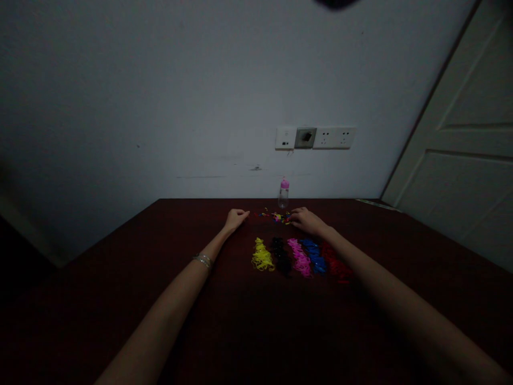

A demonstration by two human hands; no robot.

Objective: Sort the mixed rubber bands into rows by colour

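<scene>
My left hand rests on the dark red table left of a small mixed heap of coloured bits that look like rubber bands. Its fingers are closed in a pinch; anything between them is too small to make out. At the heap's right edge, my right hand lies palm down, fingers bent and slightly apart, their tips touching or close to the bits. Nearer to me are sorted band-like piles in a row: yellow, black, pink, blue and red. My right forearm partly covers the red pile.
Behind the heap, a clear bottle with a pink top stands upright near the wall. Sockets are set in the wall above it. A white panelled door is on the right. The light is dim.
</scene>
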